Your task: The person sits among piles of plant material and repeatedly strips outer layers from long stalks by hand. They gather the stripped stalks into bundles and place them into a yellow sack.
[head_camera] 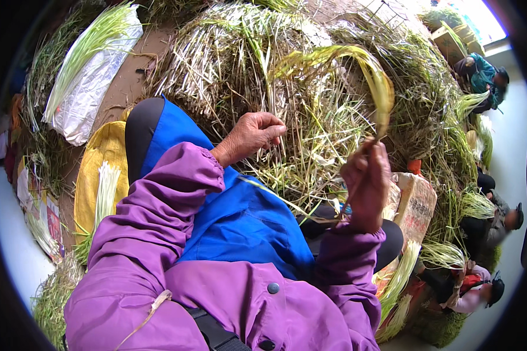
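Observation:
My right hand (369, 188) is raised above my right knee and grips a bundle of yellowed, wilted leaves (384, 94) by its lower end. The leaf tips arch over to the left. My left hand (254, 134) is held over the blue apron (246, 223) near my left knee. Its thumb presses against curled fingers, and I see nothing between them. Just beyond both hands spreads a heap of dry and green plant stalks (228, 66). One pale stalk (272, 193) lies across the apron's edge.
At left, trimmed pale stalks (107, 188) rest on a yellow sack (90, 175), and long green stalks (92, 48) on a white plastic sheet (85, 98). A printed sack (415, 206) and more stalks (402, 281) are by my right knee. Several people sit along the right wall.

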The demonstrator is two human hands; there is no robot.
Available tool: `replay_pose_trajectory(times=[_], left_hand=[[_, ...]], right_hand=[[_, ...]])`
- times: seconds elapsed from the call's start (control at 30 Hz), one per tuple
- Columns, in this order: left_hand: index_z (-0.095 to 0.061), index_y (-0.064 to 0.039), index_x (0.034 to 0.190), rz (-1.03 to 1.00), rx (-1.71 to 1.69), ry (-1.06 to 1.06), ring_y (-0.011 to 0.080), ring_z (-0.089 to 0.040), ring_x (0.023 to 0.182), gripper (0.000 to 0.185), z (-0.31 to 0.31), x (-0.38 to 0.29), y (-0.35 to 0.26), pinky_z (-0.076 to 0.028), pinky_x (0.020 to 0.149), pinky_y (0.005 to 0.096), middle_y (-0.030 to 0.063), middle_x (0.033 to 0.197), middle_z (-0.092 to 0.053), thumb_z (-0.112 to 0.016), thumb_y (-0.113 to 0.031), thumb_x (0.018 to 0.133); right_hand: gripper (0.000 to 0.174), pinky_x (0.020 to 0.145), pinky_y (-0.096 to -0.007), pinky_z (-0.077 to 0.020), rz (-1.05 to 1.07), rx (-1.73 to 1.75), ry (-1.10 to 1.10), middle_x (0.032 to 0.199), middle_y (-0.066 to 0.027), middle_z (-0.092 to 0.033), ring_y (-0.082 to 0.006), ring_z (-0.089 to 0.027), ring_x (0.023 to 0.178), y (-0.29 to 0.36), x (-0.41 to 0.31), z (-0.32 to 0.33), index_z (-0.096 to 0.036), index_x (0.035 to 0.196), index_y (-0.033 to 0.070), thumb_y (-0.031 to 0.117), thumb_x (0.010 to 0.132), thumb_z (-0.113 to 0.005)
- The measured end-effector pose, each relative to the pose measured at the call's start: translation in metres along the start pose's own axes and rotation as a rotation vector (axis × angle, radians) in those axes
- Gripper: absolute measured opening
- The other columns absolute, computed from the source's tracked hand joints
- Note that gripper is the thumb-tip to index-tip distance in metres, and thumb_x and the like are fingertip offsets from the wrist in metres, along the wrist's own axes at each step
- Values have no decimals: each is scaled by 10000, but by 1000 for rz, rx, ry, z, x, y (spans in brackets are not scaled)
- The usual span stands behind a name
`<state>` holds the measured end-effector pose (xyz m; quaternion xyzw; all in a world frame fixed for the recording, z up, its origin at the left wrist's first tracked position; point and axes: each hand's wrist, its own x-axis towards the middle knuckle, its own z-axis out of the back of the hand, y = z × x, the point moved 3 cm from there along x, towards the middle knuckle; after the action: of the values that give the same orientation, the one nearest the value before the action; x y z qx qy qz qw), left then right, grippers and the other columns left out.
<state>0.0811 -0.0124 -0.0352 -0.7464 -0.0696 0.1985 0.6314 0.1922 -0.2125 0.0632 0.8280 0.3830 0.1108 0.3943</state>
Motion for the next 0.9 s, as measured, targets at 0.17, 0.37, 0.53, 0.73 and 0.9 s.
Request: replay_pose_trajectory(times=[0.17, 0.37, 0.53, 0.73, 0.9], left_hand=[[-628, -45, 1040, 146, -260, 67, 44, -518, 566, 340, -12, 1, 5, -452, 528, 195, 5, 715, -609, -560, -353, 914], [-632, -71, 1020, 231, -750, 100, 49, -503, 558, 249, -13, -1, 7, -485, 559, 259, -29, 681, -574, -594, -286, 899], [-641, -67, 965, 99, -537, -22, 53, -560, 586, 176, -7, -3, -4, -492, 569, 237, -17, 730, -620, -630, -218, 876], [-649, -36, 1043, -26, -405, 57, 36, -520, 622, 201, -36, -14, -17, -432, 568, 189, -32, 754, -611, -607, -162, 893], [-659, -22, 952, -81, -252, -57, 29, -518, 605, 182, -24, -10, -17, -420, 562, 177, -23, 713, -606, -589, -181, 897]], right_hand=[[142, 506, -185, -373, -293, -372, -49, 705, -4, -581, -51, -482, 570, -86, -8, 17, -554, 973, 67, 202, 945, -521], [156, 516, -177, -375, -291, -543, 64, 734, 11, -598, -32, -480, 574, -98, -11, 12, -571, 1001, 68, 207, 948, -522], [292, 671, -210, -443, -238, -734, 20, 958, -30, -641, -74, -561, 774, -83, -4, 19, -557, 1142, 36, 225, 921, -572], [237, 753, -238, -450, 40, -869, -29, 939, -60, -633, -88, -563, 832, -65, 40, -6, -610, 1046, -4, 183, 903, -585], [153, 682, -258, -499, 88, -454, -120, 840, -50, -641, -103, -597, 737, -78, 49, -2, -586, 959, 21, 166, 936, -540]])
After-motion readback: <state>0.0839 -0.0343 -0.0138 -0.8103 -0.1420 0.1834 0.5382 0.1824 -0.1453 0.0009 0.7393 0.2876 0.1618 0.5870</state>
